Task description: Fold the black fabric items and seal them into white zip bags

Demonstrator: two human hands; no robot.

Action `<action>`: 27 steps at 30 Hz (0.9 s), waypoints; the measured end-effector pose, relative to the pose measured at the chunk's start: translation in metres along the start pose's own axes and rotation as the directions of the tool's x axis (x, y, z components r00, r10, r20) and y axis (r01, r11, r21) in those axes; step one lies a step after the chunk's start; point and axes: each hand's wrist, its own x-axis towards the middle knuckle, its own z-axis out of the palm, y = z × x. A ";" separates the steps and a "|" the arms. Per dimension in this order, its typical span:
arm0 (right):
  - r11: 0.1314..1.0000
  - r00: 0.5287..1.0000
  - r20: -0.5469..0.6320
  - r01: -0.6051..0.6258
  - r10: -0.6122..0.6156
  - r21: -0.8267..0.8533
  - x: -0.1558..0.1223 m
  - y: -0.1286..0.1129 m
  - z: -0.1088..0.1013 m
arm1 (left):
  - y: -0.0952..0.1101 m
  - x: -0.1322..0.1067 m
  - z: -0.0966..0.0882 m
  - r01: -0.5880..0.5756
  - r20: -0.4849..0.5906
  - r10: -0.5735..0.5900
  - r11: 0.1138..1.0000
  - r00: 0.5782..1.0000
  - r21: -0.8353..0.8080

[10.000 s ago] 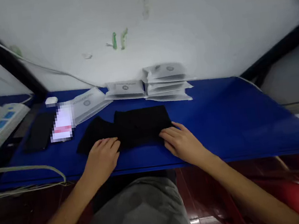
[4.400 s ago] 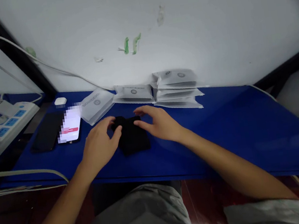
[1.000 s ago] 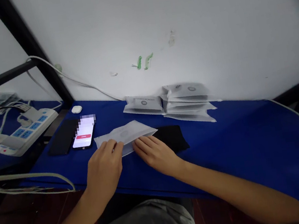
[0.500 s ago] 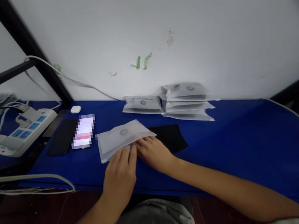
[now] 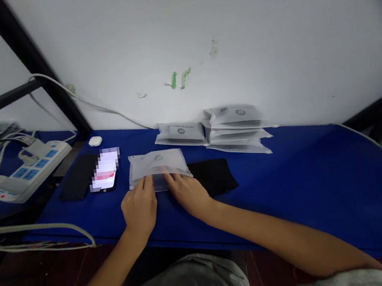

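Note:
A frosted plastic bag (image 5: pixel 156 162) with a round grey logo lies before me, its near edge gaping. My left hand (image 5: pixel 141 206) has its fingers closed on that near edge, left of the middle. On the right side of the same edge, my right hand (image 5: pixel 191 194) grips the bag, with fingertips showing faintly through the upper layer. Just right of the bag and partly behind my right hand lies a flat black pouch or cloth (image 5: pixel 216 175); which of these it is, I cannot tell.
Several filled frosted bags (image 5: pixel 236 130) are stacked by the wall, with another bag (image 5: pixel 180 134) to their left. On the left are a lit phone (image 5: pixel 106 170), a dark phone-like slab (image 5: pixel 79 176), a white earbud case (image 5: pixel 95 141) and a power strip (image 5: pixel 33 171) with cables.
My left hand has moved left, away from my right hand, along the bag's near edge. The bag has turned straighter and its mouth is spread wider.

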 end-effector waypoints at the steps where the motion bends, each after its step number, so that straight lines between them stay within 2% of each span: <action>1: 1.000 1.000 0.004 0.008 -0.008 0.009 0.001 0.000 -0.001 | -0.001 0.001 -0.002 -0.019 -0.057 0.019 1.000 0.998 0.001; 3: 0.999 0.999 0.010 0.030 -0.030 0.023 0.000 0.001 -0.002 | -0.002 0.005 -0.004 -0.089 -0.150 0.088 0.996 0.985 -0.001; 5: 0.997 0.998 0.007 0.066 -0.067 0.047 -0.003 0.002 -0.004 | -0.003 0.010 -0.004 -0.174 -0.173 0.169 0.985 0.970 -0.013; 7: 0.986 0.990 -0.014 0.144 -0.144 0.087 -0.010 0.004 -0.009 | -0.005 0.014 -0.002 -0.236 -0.135 0.229 0.971 0.964 -0.035; 10: 0.952 0.956 -0.127 0.280 -0.264 0.127 -0.028 0.013 -0.021 | -0.009 0.018 0.000 -0.244 -0.065 0.241 0.969 0.968 -0.048; 12: 0.962 0.950 -0.239 0.239 -0.203 0.130 -0.039 0.027 -0.026 | -0.012 0.020 0.000 -0.224 -0.034 0.223 0.973 0.974 -0.046; 14: 0.987 0.950 -0.300 0.118 -0.082 0.105 -0.048 0.047 -0.027 | -0.013 0.023 -0.001 -0.199 -0.009 0.199 0.979 0.980 -0.045; 16: 0.997 0.977 -0.213 0.017 0.000 0.077 -0.054 0.066 -0.022 | -0.014 0.026 -0.003 -0.170 0.012 0.171 0.984 0.985 -0.049; 18: 0.995 0.997 -0.074 0.010 -0.002 0.103 -0.061 0.081 -0.013 | -0.014 0.030 -0.005 -0.147 0.033 0.149 0.987 0.988 -0.060; 20: 0.991 1.000 0.001 0.022 -0.022 0.135 -0.068 0.087 -0.007 | -0.013 0.032 -0.005 -0.143 0.052 0.147 0.987 0.988 -0.073; 23: 0.987 0.999 0.022 0.037 -0.041 0.158 -0.077 0.083 -0.004 | -0.014 0.032 -0.004 -0.159 0.053 0.163 0.985 0.985 -0.072; 27: 0.979 0.993 0.060 0.089 -0.101 0.184 -0.088 0.068 -0.011 | -0.015 0.031 -0.001 -0.181 0.035 0.184 0.982 0.982 -0.061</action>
